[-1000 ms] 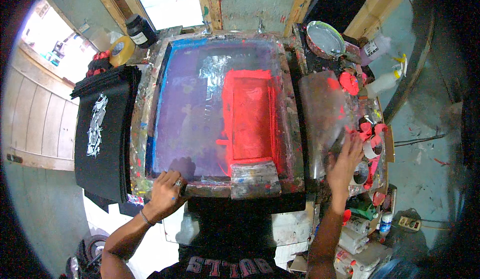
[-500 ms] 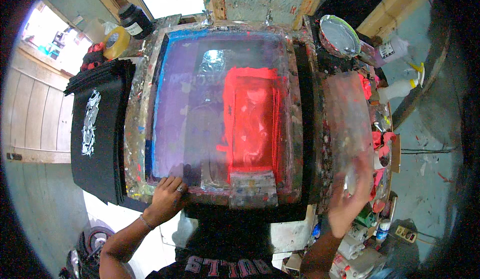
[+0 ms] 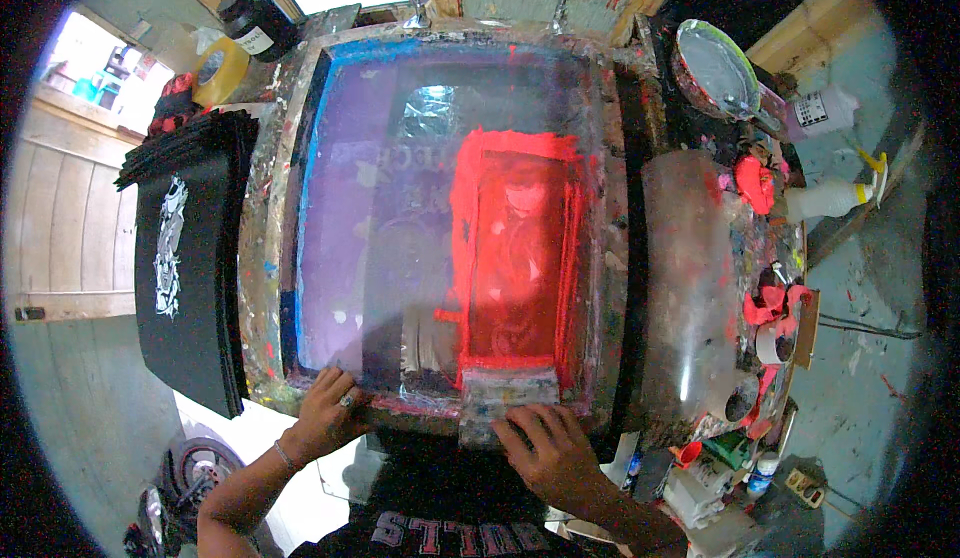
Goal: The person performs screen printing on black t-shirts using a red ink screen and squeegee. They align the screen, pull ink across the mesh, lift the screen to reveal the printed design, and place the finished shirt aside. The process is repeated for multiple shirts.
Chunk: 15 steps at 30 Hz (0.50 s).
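"At lower centre, where's the squeegee point(image 3: 510, 390)?"

"Across the screen's point(image 3: 335, 248) lower edge, below the red ink point(image 3: 468, 228). The right hand's point(image 3: 552, 450) fingers lie over it; with the thumb hidden, I can't tell whether they grip."

"And the left hand point(image 3: 328, 420)?"

"Fingers bent over that edge, lower left, probably steadying it; grip unclear too."

"Farther out?"

"Black sheets point(image 3: 200, 343) stacked at left, a tub point(image 3: 716, 70) upper right, likely for easy reach."
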Each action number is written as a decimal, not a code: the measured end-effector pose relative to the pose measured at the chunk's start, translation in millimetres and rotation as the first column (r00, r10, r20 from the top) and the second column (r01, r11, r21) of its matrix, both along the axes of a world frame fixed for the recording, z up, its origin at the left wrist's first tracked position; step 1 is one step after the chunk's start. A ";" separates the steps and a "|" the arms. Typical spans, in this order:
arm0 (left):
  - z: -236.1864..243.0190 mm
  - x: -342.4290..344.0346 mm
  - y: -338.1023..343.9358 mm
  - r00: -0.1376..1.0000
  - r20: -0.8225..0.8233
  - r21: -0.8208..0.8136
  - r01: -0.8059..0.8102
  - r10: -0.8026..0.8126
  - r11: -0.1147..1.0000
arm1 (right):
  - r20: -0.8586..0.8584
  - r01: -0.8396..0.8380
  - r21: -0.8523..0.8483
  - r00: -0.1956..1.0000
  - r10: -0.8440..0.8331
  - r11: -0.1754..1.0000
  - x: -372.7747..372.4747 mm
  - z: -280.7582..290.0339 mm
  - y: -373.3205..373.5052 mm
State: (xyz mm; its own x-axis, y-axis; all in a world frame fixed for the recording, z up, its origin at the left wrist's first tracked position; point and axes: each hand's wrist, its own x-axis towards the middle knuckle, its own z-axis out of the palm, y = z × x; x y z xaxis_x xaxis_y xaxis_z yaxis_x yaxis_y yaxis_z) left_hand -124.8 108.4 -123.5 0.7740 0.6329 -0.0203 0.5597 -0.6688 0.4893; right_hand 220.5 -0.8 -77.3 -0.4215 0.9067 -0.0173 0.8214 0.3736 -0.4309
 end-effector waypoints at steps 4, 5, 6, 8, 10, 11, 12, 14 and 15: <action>-1.5 0.6 3.5 0.999 0.042 -0.004 0.009 -0.008 1.000 | -0.014 -0.007 -0.009 1.000 0.006 1.000 1.2 3.0 7.6; -1.9 0.0 3.4 0.999 0.041 0.001 0.012 -0.012 1.000 | -0.027 -0.001 -0.010 1.000 0.001 1.000 0.7 2.4 8.2; -2.3 -0.4 3.6 0.999 0.041 0.008 0.015 -0.016 1.000 | -0.029 0.004 -0.013 1.000 -0.005 1.000 0.5 2.2 8.9; -3.5 -0.8 3.2 0.999 0.040 0.022 0.019 -0.020 1.000 | -0.032 0.015 -0.019 0.999 -0.015 1.000 -0.1 1.8 9.8; -5.1 -0.5 2.9 0.999 0.036 0.037 0.024 -0.025 0.999 | -0.053 0.019 -0.034 0.998 -0.020 0.999 0.0 0.9 9.7; -4.3 -0.1 3.4 0.999 0.038 0.031 0.024 -0.025 0.999 | -0.063 0.021 -0.041 0.998 -0.024 0.999 -0.1 0.5 9.5; -2.3 0.4 4.1 0.999 0.039 0.025 0.024 -0.025 0.999 | -0.059 0.022 -0.040 0.998 -0.024 0.999 -0.2 -0.1 9.4; -0.9 1.2 4.4 0.999 0.035 0.023 0.023 -0.024 0.999 | -0.049 0.023 -0.036 0.998 -0.025 0.999 -0.3 -0.9 9.1; -0.8 1.3 3.9 0.999 0.030 0.027 0.021 -0.022 0.999 | -0.044 0.020 -0.043 0.999 -0.022 0.999 -0.2 -0.7 9.1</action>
